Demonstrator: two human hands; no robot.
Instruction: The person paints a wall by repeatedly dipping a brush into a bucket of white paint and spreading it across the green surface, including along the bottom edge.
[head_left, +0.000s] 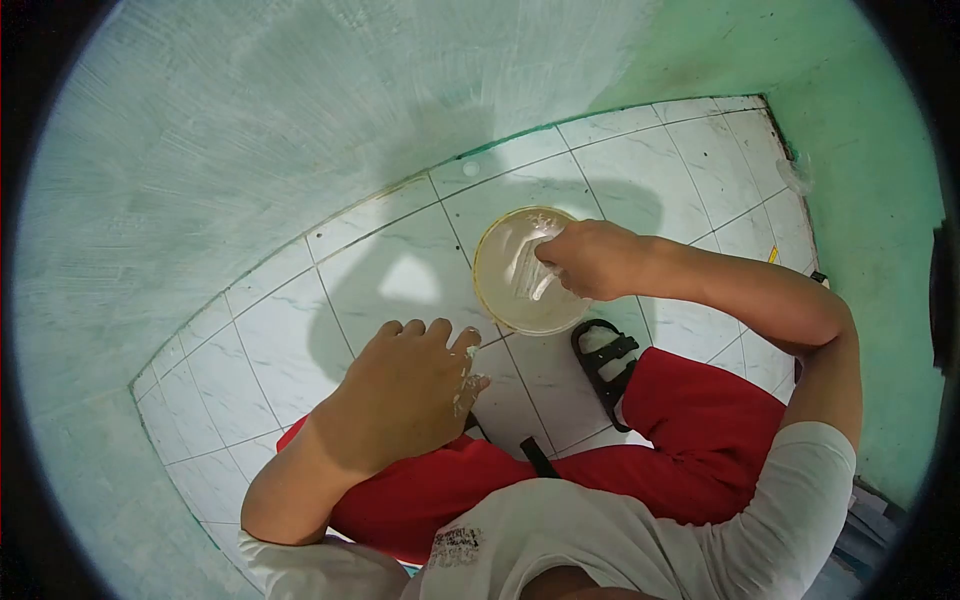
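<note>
A round pale bucket (484, 272) with a yellowish rim stands on the tiled floor, white paste smeared inside it. My right hand (597, 260) reaches over its right side, fingers closed on a flat whitish scraper (535, 272) that dips into the bucket. Part of the scraper is hidden under my fingers. My left hand (415, 390), back up, hovers near my left knee, apart from the bucket. Its fingers are loosely bent and spread with nothing visible in them, and white paste clings to the thumb and index finger.
A wall with whitish streaks over green (330, 110) rises ahead and to the left; a green wall (870, 200) stands at the right. My sandalled foot (605, 365) is just below the bucket. A small yellow object (773, 255) lies near the right wall.
</note>
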